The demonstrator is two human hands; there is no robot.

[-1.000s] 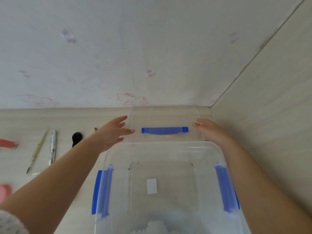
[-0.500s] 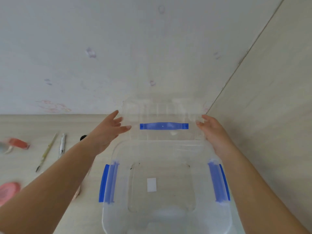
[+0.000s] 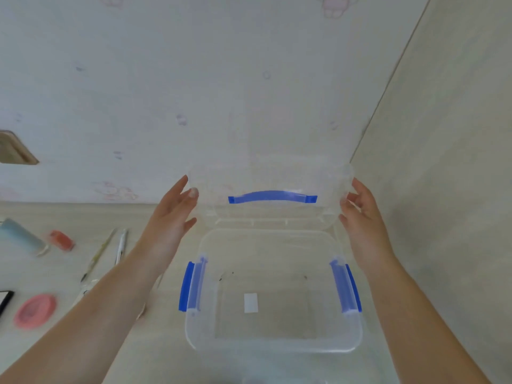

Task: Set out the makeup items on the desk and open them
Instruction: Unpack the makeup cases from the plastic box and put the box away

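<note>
A clear plastic storage box [image 3: 274, 347] with blue side latches stands empty on the desk in front of me. Above its far edge I hold its clear lid [image 3: 271, 178], which has a blue handle [image 3: 273, 195]. My left hand [image 3: 173, 210] grips the lid's left edge and my right hand [image 3: 360, 210] its right edge. Makeup items lie on the desk at the left: a pale blue tube [image 3: 22, 236], a small red item [image 3: 62, 239], a thin brush [image 3: 98, 254], a white pen-like stick [image 3: 121, 245] and a pink round compact [image 3: 34, 310].
A wall rises behind the desk and a wooden side panel [image 3: 443, 189] closes the right. A black-edged object [image 3: 5, 300] peeks in at the left edge. A wooden shelf corner [image 3: 16, 148] juts from the wall at the left.
Both hands have lifted the lid from flat behind the box to raised and tilted above the far rim. The view has shifted, bringing more items at the left into sight.
</note>
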